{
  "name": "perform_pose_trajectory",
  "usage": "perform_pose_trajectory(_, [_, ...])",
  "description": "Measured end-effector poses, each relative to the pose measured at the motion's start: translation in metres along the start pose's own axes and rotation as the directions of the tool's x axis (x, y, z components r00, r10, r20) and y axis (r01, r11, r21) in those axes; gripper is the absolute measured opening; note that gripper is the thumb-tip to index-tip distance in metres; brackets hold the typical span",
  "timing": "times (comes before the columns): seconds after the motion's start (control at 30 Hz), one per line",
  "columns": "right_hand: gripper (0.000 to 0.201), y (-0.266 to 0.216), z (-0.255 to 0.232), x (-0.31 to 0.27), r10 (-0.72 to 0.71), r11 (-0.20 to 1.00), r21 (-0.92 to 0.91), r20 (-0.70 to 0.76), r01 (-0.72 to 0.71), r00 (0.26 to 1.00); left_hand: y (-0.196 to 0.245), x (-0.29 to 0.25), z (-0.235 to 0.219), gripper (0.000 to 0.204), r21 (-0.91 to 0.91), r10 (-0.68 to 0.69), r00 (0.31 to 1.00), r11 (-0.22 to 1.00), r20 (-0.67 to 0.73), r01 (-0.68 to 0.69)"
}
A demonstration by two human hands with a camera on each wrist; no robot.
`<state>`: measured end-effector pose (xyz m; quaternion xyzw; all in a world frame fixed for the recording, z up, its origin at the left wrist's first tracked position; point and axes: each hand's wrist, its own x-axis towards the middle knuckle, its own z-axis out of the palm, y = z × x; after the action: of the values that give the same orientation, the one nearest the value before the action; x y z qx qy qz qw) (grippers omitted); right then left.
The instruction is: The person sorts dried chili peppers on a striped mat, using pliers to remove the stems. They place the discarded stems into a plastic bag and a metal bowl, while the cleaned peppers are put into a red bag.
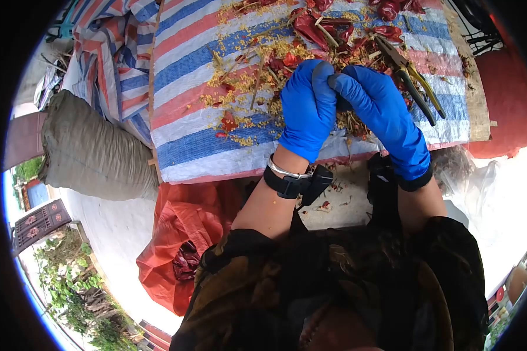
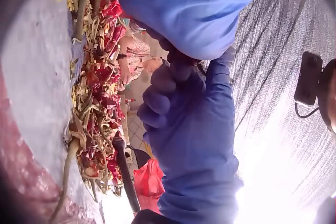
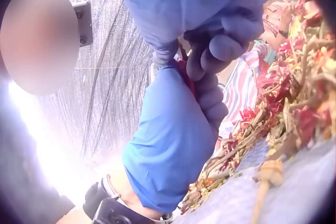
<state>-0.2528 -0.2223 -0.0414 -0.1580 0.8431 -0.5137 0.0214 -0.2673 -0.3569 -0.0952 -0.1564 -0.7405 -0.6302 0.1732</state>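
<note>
While both of my hands meet above the striped woven plastic sheet (image 1: pixel 193 82) that covers the desk, my left hand in its blue rubber glove (image 1: pixel 306 108) and my right hand in its blue rubber glove (image 1: pixel 380 111) press fingertip to fingertip over the scattered pile. My grip is closed on both sides: the fingers of each hand curl inward around one small thing pinched between them. From the right wrist view a sliver of red shows in that pinch, a dried red chilli pepper (image 3: pixel 185 74), I think, though it is mostly hidden by the gloves. From the head view it is covered entirely.

Under and beyond my hands lies a litter of dried red chillies, pale stems and yellow seeds (image 1: pixel 287 52), spread across the blue, red and white stripes. Just right of my right hand, a pair of metal pliers with dark and yellow handles (image 1: pixel 409 76) lies on the sheet, apart from my fingers. A silver bangle (image 1: pixel 287 171) and a black strap sit on my left wrist. Below the desk edge, an orange-red plastic bag (image 1: pixel 181 245) sits on the floor, and a grey-green sack (image 1: pixel 88 149) leans at the left.
</note>
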Motion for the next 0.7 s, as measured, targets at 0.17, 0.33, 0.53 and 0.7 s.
perform_pose_trajectory(0.17, [0.033, -0.017, 0.017, -0.004, 0.411, 0.671, 0.668, 0.026, -0.322, 0.911, 0.013, -0.002, 0.003, 0.036, -0.348, -0.27, 0.962, 0.906, -0.033, 0.242])
perform_pose_trajectory(0.33, [0.035, 0.01, 0.019, -0.002, 0.278, 0.398, 0.847, 0.254, -0.352, 0.926, 0.021, 0.001, -0.001, 0.037, -0.537, -0.267, 0.963, 0.806, 0.041, 0.247])
perform_pose_trajectory(0.53, [0.041, 0.014, 0.024, -0.001, 0.111, -0.146, 0.874, 0.481, -0.464, 0.87, 0.02, 0.001, -0.001, 0.034, -0.459, -0.298, 0.954, 0.848, 0.002, 0.266])
perform_pose_trajectory(0.7, [0.049, 0.008, 0.024, -0.004, 0.059, -0.238, 0.862, 0.472, -0.447, 0.88, 0.02, -0.002, 0.004, 0.03, -0.574, -0.42, 0.907, 0.745, -0.007, 0.341])
